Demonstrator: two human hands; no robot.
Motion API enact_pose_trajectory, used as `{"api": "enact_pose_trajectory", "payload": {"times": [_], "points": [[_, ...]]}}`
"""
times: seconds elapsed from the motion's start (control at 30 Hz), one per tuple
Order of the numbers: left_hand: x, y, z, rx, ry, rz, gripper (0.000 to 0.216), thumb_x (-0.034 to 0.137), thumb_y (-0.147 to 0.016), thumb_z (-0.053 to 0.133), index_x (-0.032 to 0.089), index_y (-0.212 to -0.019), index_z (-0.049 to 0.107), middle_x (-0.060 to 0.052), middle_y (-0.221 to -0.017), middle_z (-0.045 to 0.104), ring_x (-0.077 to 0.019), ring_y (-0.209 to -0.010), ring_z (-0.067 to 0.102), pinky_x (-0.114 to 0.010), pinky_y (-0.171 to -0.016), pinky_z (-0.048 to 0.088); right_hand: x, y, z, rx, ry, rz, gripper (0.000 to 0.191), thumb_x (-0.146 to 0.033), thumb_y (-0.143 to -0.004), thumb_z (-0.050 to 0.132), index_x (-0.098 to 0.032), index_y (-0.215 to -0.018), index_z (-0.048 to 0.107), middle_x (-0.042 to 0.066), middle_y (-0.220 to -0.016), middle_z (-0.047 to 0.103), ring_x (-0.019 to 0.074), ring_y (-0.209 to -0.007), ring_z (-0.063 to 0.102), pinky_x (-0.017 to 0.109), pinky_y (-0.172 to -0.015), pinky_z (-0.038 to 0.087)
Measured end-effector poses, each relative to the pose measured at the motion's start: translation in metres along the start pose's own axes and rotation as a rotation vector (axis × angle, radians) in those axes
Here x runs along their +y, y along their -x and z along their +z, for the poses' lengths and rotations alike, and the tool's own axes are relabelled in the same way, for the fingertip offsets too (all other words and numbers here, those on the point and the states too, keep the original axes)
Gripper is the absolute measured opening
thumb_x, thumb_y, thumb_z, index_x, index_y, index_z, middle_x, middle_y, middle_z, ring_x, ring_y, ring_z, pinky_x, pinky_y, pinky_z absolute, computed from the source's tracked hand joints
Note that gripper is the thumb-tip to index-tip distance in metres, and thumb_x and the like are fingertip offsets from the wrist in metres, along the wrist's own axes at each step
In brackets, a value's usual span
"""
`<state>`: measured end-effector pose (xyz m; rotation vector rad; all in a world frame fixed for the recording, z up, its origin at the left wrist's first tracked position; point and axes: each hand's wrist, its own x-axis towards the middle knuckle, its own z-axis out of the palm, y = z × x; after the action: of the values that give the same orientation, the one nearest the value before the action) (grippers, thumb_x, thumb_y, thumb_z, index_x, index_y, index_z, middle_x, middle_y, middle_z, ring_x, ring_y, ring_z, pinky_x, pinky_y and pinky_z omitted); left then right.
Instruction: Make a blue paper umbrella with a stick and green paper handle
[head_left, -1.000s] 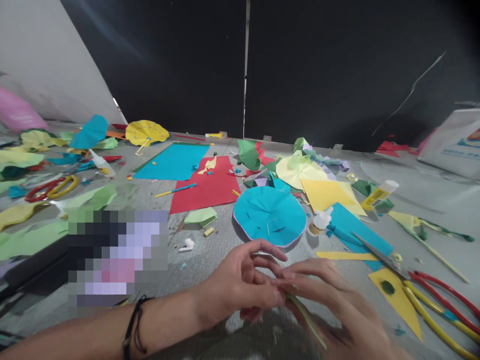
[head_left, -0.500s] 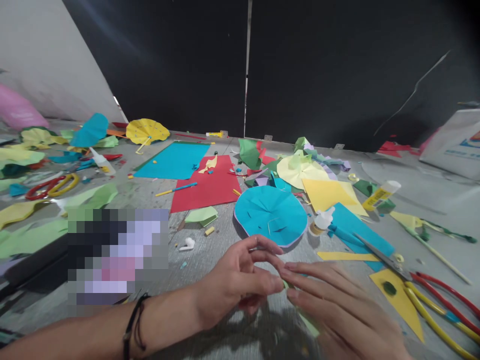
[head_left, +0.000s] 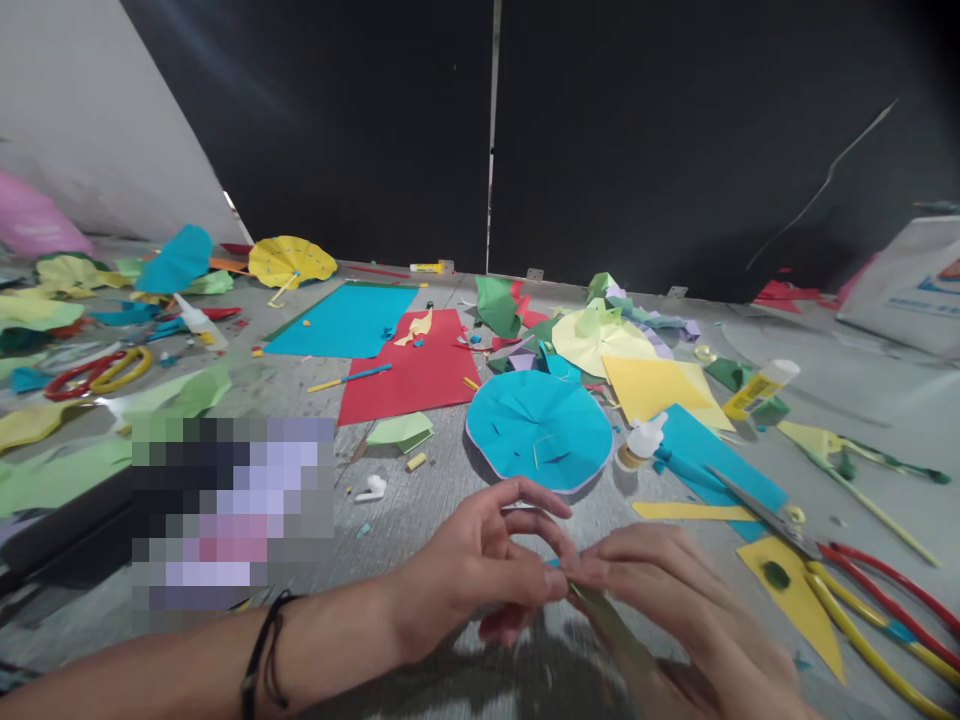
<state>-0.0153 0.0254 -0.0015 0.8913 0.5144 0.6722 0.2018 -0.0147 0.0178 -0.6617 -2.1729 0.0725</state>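
Green strip (head_left: 616,626): low centre of my head feed, between left hand (head_left: 476,570) and right hand (head_left: 690,600), tip at the fingertips, rest running back under the right. Left hand pinches the tip, thumb to fingers, narrow. Right hand has fingers laid forward against the same end; thumb hidden, so I can't tell its grip. Red sheet (head_left: 420,380) lies flat farther out. Scissors (head_left: 801,540) to the right, handles toward the frame edge. Blue disc (head_left: 517,425) just ahead of the fingertips. Glue bottle (head_left: 637,447) just right of the disc.
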Motion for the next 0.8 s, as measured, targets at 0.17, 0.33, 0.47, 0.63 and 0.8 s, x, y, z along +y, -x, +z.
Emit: {"api": "enact_pose_trajectory", "payload": {"times": [0.17, 0.33, 0.47, 0.63, 0.8], "points": [[0.003, -0.001, -0.001, 0.015, -0.019, -0.019, 0.052, 0.021, -0.071, 0.091, 0.02, -0.112, 0.058, -0.001, -0.096, 0.069, -0.0025, -0.043, 0.056, -0.011, -0.033, 0.041, 0.002, 0.003, 0.006, 0.007, -0.108, 0.058, 0.046, 0.008, -0.085, 0.064, -0.015, -0.125, 0.064, 0.008, -0.101, 0.079, 0.0189, -0.096, 0.074, 0.031, -0.083, 0.063], [0.002, 0.0, 0.0, 0.05, -0.038, 0.009, 0.05, 0.018, -0.069, 0.091, 0.019, -0.109, 0.061, 0.0, -0.094, 0.068, -0.0019, -0.045, 0.054, -0.01, -0.035, 0.041, 0.004, 0.0, 0.011, 0.006, -0.117, 0.102, 0.04, 0.004, -0.087, 0.069, -0.016, -0.122, 0.065, 0.007, -0.101, 0.079, 0.0191, -0.094, 0.073, 0.032, -0.082, 0.061], [-0.001, -0.001, -0.002, 0.044, -0.016, -0.019, 0.05, 0.014, -0.069, 0.088, 0.021, -0.11, 0.061, -0.001, -0.098, 0.068, -0.0035, -0.045, 0.057, -0.011, -0.034, 0.038, 0.004, -0.001, 0.012, 0.005, -0.048, 0.068, 0.038, 0.003, -0.088, 0.068, -0.015, -0.121, 0.066, 0.008, -0.1, 0.079, 0.0198, -0.095, 0.073, 0.034, -0.081, 0.06], [0.0, -0.002, -0.004, 0.049, -0.029, -0.026, 0.054, 0.018, -0.067, 0.091, 0.02, -0.111, 0.061, -0.001, -0.097, 0.068, -0.0044, -0.044, 0.058, -0.012, -0.032, 0.039, 0.005, 0.004, 0.01, -0.003, -0.034, 0.028, 0.041, 0.004, -0.09, 0.067, -0.012, -0.127, 0.065, 0.01, -0.104, 0.08, 0.0197, -0.103, 0.072, 0.034, -0.09, 0.059], [0.0, -0.003, -0.004, 0.036, -0.07, -0.037, 0.056, 0.014, -0.064, 0.091, 0.019, -0.111, 0.06, 0.0, -0.094, 0.068, -0.0035, -0.044, 0.058, -0.01, -0.034, 0.044, 0.006, 0.006, 0.009, -0.082, 0.02, 0.001, 0.036, 0.001, -0.095, 0.061, -0.013, -0.128, 0.065, 0.011, -0.113, 0.08, 0.0182, -0.112, 0.072, 0.033, -0.1, 0.058]]}}
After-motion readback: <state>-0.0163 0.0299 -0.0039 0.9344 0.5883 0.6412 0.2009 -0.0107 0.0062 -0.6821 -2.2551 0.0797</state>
